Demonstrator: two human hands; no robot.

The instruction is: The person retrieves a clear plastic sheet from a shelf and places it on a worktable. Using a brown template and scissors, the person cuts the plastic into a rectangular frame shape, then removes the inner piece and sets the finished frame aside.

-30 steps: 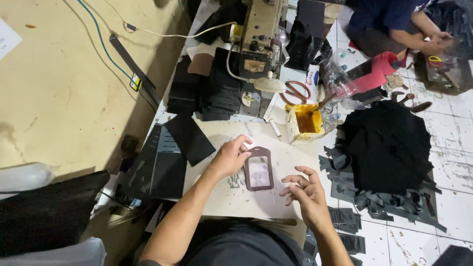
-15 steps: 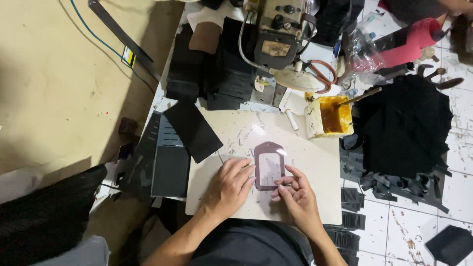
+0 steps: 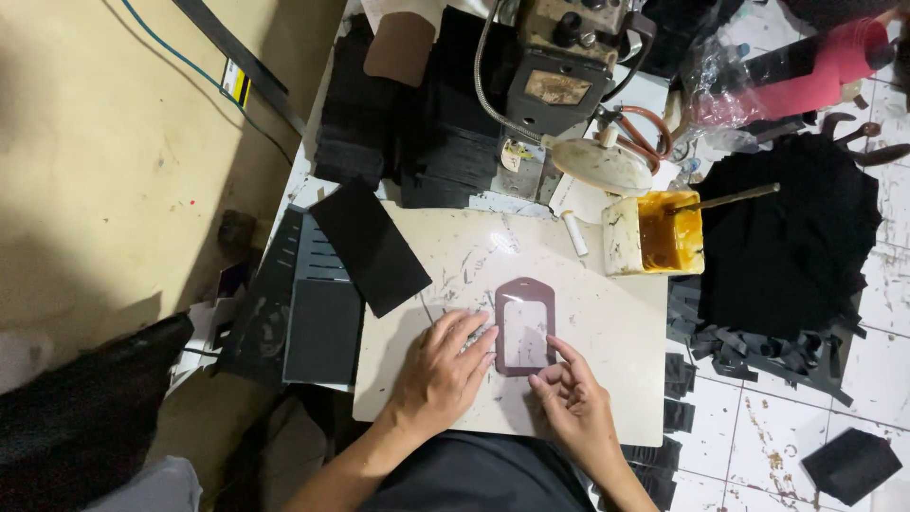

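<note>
A small dark brown card-holder piece with a clear window (image 3: 524,325) lies flat on a pale work board (image 3: 607,322). My left hand (image 3: 442,370) rests palm down on the board, its fingertips touching the piece's left edge. Just below and to the right, my right hand (image 3: 572,396) has curled fingers, and its fingertips touch the piece's lower right corner. Neither hand lifts the piece.
A yellow glue tub with a stick (image 3: 659,232) stands at the board's far right corner. A machine (image 3: 559,76) and stacks of black pieces (image 3: 417,133) sit behind. A black sheet (image 3: 370,245) overlaps the board's left edge. A black fabric pile (image 3: 787,246) lies on the tiled floor.
The view has shifted closer and downward. Both hands moved in from apart to meet at the card-holder piece, which stays flat on the board.
</note>
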